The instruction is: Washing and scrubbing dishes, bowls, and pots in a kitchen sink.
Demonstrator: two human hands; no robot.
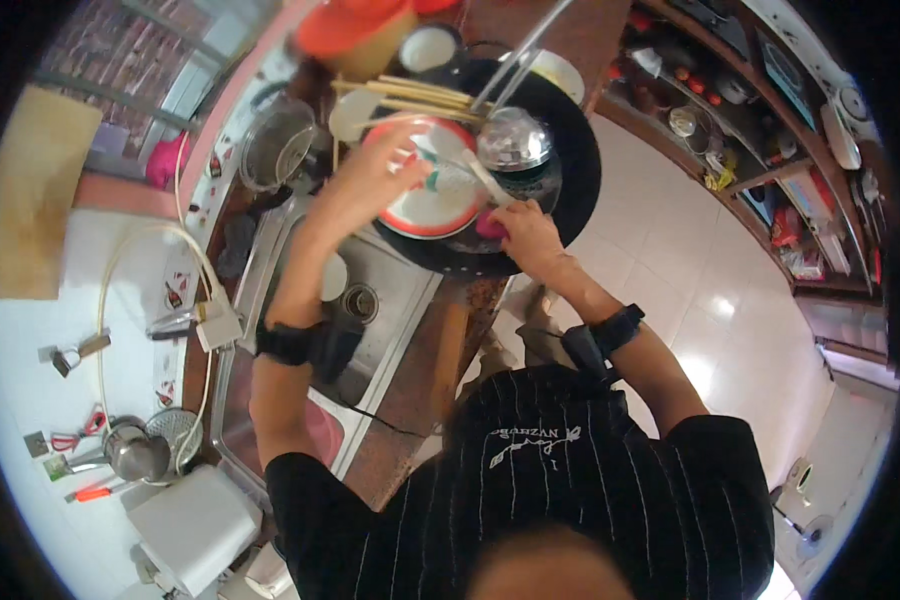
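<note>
A white enamel basin with a red rim (pixel 429 227) rests in a large black wok (pixel 581 172). Over its left part is my left hand (pixel 386 172), blurred, fingers bent; something reddish shows at the fingertips, and whether it is held is unclear. My right hand (pixel 525 232) grips a pale, flat-handled utensil (pixel 487 176) at the basin's right edge. A pink object (pixel 490 225) shows beside those fingers, partly hidden. Behind the basin, a shiny metal bowl or ladle (pixel 515 140) stands in the wok, and wooden chopsticks (pixel 412 96) lie across the wok's far left side.
A steel sink (pixel 401 277) with a white bowl (pixel 334 277) and a pink basin (pixel 322 427) lies left of my body. Clear containers (pixel 277 146) stand by the wall. An orange container (pixel 356 37) and a white bowl (pixel 559 73) are beyond the wok; shelves (pixel 757 169) line the right.
</note>
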